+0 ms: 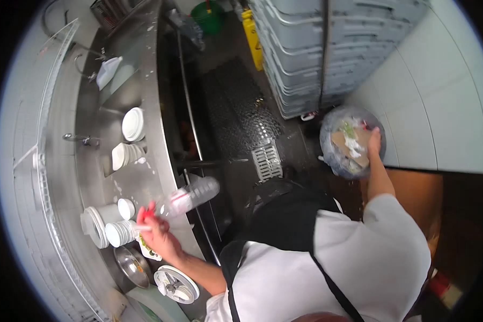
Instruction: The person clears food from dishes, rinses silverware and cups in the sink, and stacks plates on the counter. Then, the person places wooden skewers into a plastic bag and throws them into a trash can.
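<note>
My left hand (160, 236) is over the steel counter, its fingers closed at the neck end of a clear plastic bottle (193, 197) with a pink-and-white label. Motion blurs the bottle, and red shows at my fingertips. A thin white piece by my fingers is too smeared to name. On the right, my right hand (375, 143) grips the edge of a piece of brown cardboard (342, 140) at a round bin (335, 165) lined with a clear bag. Green scraps and crumpled white paper lie on the cardboard. Some of my right fingers are hidden.
Stacked white cups (119, 234), white bowls (132, 124), a steel bowl (132, 266) and a plate with cutlery (176, 284) crowd the sink counter (158, 123). Grey crates (300, 59) are stacked ahead. A floor drain (266, 162) lies between counter and bin.
</note>
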Demonstrator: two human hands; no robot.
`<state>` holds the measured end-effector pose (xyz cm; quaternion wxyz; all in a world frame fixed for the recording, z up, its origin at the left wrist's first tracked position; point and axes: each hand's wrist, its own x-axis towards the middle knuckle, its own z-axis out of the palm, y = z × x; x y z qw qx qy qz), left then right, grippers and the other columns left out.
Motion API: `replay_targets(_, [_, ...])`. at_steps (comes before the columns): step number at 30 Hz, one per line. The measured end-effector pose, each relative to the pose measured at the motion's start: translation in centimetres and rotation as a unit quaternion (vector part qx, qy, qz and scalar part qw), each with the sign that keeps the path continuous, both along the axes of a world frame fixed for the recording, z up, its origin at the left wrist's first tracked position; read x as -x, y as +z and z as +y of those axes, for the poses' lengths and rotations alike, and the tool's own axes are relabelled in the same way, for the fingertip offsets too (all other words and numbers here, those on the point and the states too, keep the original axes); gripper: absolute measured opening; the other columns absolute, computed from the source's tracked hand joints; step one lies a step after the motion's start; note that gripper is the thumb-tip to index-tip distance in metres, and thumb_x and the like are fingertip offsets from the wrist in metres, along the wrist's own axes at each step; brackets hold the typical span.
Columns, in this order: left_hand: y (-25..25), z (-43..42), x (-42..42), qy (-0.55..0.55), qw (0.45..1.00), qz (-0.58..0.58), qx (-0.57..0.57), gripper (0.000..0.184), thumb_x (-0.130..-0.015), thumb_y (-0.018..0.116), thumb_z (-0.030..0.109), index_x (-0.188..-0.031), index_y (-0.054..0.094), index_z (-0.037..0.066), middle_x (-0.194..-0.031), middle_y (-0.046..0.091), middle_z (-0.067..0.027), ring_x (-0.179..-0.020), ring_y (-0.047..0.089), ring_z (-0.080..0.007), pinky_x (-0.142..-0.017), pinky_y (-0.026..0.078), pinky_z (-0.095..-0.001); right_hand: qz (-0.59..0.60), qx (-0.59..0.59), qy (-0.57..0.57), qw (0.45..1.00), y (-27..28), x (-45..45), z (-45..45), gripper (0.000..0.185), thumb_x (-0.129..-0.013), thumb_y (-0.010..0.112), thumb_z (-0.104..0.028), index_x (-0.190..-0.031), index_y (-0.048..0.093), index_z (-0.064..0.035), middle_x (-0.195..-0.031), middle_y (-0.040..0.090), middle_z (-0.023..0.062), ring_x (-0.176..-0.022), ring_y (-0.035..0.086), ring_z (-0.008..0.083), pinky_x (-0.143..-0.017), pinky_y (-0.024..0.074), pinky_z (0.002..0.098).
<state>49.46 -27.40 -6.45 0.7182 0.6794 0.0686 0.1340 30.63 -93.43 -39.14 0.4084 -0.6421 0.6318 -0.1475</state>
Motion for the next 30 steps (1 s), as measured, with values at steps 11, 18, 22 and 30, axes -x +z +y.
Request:
replay_targets(11, [-1.6,-17.2,-17.8,-0.178,0.983,0.033,0.03,0.027,-0.098,0.055,0.016,-0.123,0.053,0.004,-0.115,0.065,-0.0126,-0.075,0.05,-0.0043,-0.061,0.038,-0.0191,-0.313,-0.038,0.175,0.933,6.2,-23.6,15.9,0.026,-0.091,0.065,-0.02,-0.109,0.06,-0.0018,-0.084,0.062,0.0049,-0.071,0.057,0.0107,-0.067,0.0483,0.027])
replay_targets(18, [-6.3,-20.3,-33.9,-0.192,0.969,0.071,0.142,0.029,-0.096,0.059,0.024,-0.117,0.055,0.005,-0.109,0.066,-0.0127,-0.072,0.052,-0.0074,-0.063,0.041,-0.0221,-0.367,0.094,0.605,0.7,21.0,-46.6,24.8,0.065,-0.069,0.082,-0.026,-0.125,0.055,-0.004,-0.106,0.061,0.0147,-0.099,0.061,0.031,-0.089,0.047,0.0373])
replay_targets(22, [-9.2,-22.0,-45.7,-0.195,0.951,0.111,0.212,0.032,-0.096,0.058,0.024,-0.12,0.053,0.004,-0.107,0.066,-0.012,-0.071,0.052,-0.0079,-0.061,0.04,-0.0219,-0.311,0.014,0.62,0.72,18.7,-58.0,24.4,0.067,-0.074,0.08,-0.03,-0.129,0.052,-0.0053,-0.104,0.061,0.0148,-0.096,0.062,0.028,-0.085,0.0494,0.0373])
replay_targets(30, [-11.1,-26.2,-61.7,-0.316,0.881,0.164,0.312,0.052,-0.098,0.047,0.045,-0.133,0.046,0.006,-0.123,0.055,-0.0063,-0.117,0.052,-0.0215,-0.102,0.039,-0.0392,-0.437,-0.361,0.456,0.686,17.9,-73.1,24.1,0.04,-0.095,0.059,-0.018,-0.127,0.048,0.0037,-0.113,0.061,0.0082,-0.102,0.058,0.0132,-0.09,0.0464,0.0292])
